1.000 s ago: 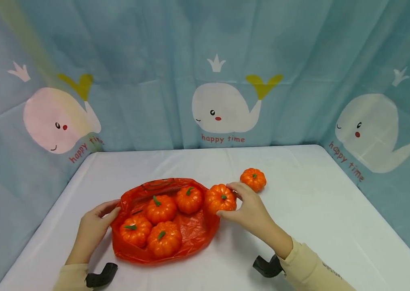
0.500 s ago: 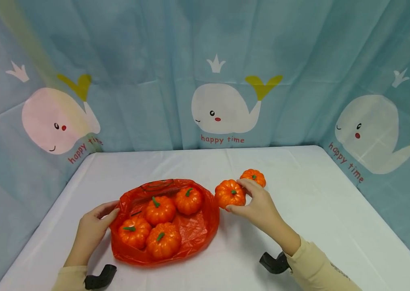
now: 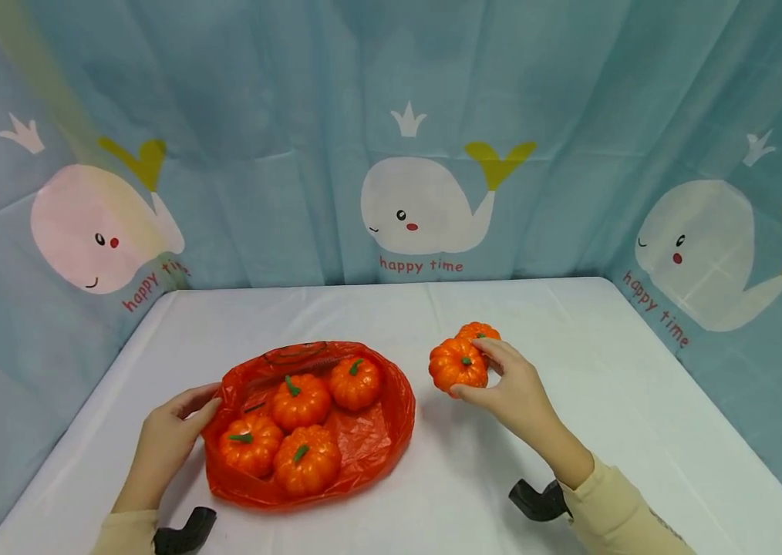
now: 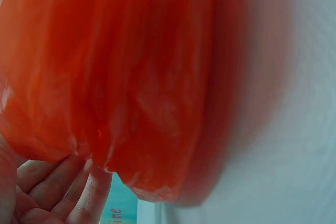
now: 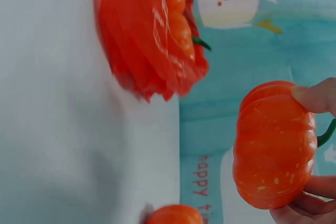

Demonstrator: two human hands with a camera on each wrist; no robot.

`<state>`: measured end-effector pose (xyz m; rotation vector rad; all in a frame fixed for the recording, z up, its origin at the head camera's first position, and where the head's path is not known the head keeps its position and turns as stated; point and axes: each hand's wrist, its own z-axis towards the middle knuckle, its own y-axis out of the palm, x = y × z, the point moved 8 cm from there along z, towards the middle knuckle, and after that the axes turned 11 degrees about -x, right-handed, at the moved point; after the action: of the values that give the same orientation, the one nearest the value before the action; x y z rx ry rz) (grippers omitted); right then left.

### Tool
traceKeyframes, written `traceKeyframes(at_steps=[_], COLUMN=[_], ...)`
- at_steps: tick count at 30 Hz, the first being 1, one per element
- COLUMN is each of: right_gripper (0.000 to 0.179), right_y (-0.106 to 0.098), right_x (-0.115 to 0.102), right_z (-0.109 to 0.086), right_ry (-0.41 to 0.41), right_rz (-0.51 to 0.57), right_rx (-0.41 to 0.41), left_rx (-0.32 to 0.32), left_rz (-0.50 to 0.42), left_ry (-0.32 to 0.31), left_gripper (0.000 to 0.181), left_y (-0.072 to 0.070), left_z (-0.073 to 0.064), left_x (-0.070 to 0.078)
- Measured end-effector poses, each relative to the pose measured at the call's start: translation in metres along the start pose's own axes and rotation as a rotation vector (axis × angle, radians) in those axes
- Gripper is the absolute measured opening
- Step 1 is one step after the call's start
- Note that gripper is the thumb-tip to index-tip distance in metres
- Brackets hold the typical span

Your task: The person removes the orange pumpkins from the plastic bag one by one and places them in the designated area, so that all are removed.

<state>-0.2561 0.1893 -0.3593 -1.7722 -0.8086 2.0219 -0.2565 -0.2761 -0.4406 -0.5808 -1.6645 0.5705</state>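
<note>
A red plastic bag (image 3: 380, 443) lies with its mouth spread wide, and several small orange pumpkins with green stems sit inside, such as the front pumpkin (image 3: 308, 462). My left hand (image 3: 169, 432) pinches the bag's left rim; the left wrist view shows mostly the red plastic (image 4: 152, 93) over the fingers. To the right of the bag, my right hand (image 3: 523, 393) holds a pumpkin (image 3: 456, 368) by its sides between thumb and fingers, lifted off the table as the right wrist view shows. Behind it, another pumpkin (image 3: 477, 330) is partly hidden.
A white cloth covers the table (image 3: 655, 401). Blue curtains (image 3: 259, 154) printed with whales enclose its back and sides. A black curved piece (image 3: 538, 501) sits at the right wrist, and a similar black piece (image 3: 186, 532) at the left.
My right hand has carried its pumpkin rightward from the bag's right rim, so it now overlaps the pumpkin behind. The left hand stays at the bag's rim.
</note>
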Motion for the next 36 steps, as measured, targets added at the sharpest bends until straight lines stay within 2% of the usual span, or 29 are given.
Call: traceKeyframes(at_steps=[10,13,24,36], right_gripper=[0.069,0.069,0.078,0.076], right_y=[-0.029,-0.036,-0.068,-0.083], right_x=[0.007,0.012,0.047,0.076], right_z=[0.001,0.003,0.011,0.017], right_ry=[-0.013,-0.007,0.143,0.208], right_rz=[-0.089,-0.087,-0.083,-0.102], right_rx=[0.04,0.034,0.042,0.096], left_rx=[0.021,0.024,-0.003,0.005], left_rz=[0.002,-0.004,-0.023,-0.016], left_ry=[0.017,0.008,0.0,0.006], left_gripper=[0.053,0.054,0.057,0.056], left_y=[-0.001,-0.001,0.001,0.0], left_z=[-0.001,-0.002,-0.001,-0.002], left_x=[0.002,0.0,0.001,0.002])
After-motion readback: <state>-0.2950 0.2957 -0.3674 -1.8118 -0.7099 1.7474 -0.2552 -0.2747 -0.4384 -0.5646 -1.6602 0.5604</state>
